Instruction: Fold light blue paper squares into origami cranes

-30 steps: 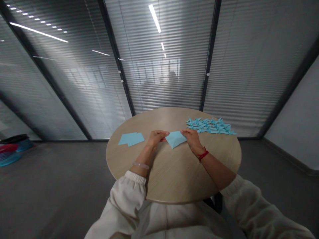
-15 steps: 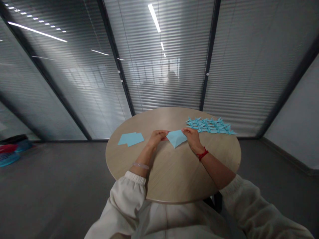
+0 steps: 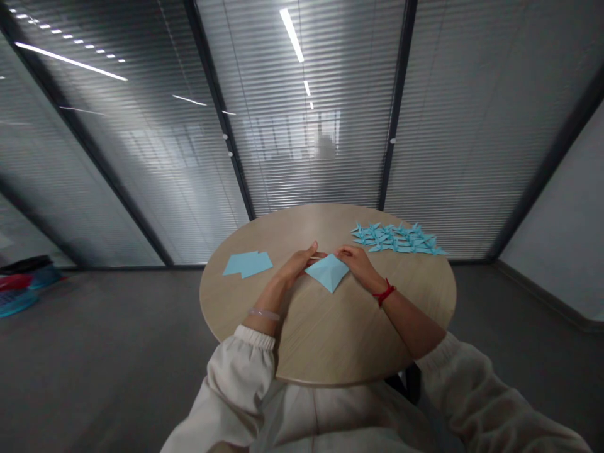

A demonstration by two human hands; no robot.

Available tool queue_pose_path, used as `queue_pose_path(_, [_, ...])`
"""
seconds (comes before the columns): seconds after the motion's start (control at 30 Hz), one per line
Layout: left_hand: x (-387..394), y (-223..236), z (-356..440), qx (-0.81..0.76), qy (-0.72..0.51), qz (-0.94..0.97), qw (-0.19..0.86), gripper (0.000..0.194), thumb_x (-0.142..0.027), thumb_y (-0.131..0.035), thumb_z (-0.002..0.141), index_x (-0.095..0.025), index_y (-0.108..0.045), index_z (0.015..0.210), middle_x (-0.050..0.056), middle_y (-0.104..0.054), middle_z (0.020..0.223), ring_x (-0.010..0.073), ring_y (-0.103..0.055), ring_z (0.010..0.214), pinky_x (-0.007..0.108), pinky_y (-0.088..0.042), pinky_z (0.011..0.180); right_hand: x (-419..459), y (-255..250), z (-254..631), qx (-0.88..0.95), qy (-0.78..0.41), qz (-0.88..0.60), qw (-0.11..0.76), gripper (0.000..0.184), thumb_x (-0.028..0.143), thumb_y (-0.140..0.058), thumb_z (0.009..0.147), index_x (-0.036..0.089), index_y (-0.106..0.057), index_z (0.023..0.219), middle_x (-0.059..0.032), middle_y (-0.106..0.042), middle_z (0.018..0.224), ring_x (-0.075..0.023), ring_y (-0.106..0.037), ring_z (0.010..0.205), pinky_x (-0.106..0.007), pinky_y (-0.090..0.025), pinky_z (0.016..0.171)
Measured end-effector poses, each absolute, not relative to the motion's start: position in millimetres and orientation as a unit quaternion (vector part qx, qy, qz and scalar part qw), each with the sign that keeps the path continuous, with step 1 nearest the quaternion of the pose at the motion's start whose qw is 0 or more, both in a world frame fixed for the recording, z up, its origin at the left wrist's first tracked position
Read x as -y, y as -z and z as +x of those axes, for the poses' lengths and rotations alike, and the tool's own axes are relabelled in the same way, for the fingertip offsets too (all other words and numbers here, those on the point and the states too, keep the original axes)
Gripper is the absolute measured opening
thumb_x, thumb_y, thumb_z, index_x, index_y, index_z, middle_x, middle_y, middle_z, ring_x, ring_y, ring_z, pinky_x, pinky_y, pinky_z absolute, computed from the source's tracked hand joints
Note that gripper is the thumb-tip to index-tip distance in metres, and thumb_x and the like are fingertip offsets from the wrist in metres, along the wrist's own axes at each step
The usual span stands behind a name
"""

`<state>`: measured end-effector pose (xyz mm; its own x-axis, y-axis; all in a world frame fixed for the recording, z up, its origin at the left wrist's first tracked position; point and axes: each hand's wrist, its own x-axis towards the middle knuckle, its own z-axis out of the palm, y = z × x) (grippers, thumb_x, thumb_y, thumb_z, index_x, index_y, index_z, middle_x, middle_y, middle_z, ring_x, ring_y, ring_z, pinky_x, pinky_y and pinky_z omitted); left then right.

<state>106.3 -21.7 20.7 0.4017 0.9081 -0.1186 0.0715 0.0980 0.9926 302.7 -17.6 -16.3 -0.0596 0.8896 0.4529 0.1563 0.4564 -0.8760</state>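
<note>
A light blue folded sheet of origami paper [image 3: 329,272] lies between my hands, creased down the middle, one corner pointing toward me. My right hand [image 3: 357,259] pinches its far edge near the top corner, the fingers curled. On the other side, my left hand [image 3: 298,263] has its thumb raised and its fingers stretched out along the paper's far left edge. Those fingertips are partly hidden behind the paper. To the left, flat blue paper sheets [image 3: 248,263] overlap on the round wooden table [image 3: 330,352].
Several folded blue paper cranes [image 3: 396,238] stand in rows at the table's far right. Glass panels with blinds [image 3: 311,176] rise behind the table. Blue and red baskets [image 3: 23,286] sit on the floor at far left.
The folded paper has come slightly nearer to me and opened wider at its sides. My left hand has loosened its pinch and lifted the thumb; my right hand has shifted left.
</note>
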Motion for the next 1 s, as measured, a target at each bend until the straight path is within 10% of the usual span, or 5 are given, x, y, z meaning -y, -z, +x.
queue_pose_path(0.4, [20.8, -14.9, 104.9, -0.367, -0.352, 0.581, 0.635, 0.049, -0.047, -0.082, 0.061, -0.008, -0.073, 0.088, 0.01, -0.071, 0.074, 0.0156, -0.061, 0.062, 0.028, -0.048, 0.065, 27.1, 12.2, 303.5, 0.705, -0.236, -0.347, 0.572, 0.043, 0.047, -0.049, 0.092, 0.026, -0.059, 0.127, -0.009, -0.062, 0.12, -0.0204, -0.058, 0.109, -0.035, -0.047, 0.092])
queue_pose_path(1.0, [14.6, -17.5, 99.5, -0.406, -0.444, 0.529, 0.599, 0.036, -0.042, -0.081, 0.062, -0.011, -0.07, 0.077, 0.003, -0.067, 0.067, 0.0098, -0.052, 0.054, 0.022, -0.038, 0.051, 25.6, 15.1, 307.6, 0.809, -0.131, -0.313, 0.48, 0.018, 0.032, -0.069, 0.082, 0.035, -0.076, 0.098, -0.001, -0.04, 0.148, -0.0275, -0.037, 0.134, -0.049, -0.028, 0.112])
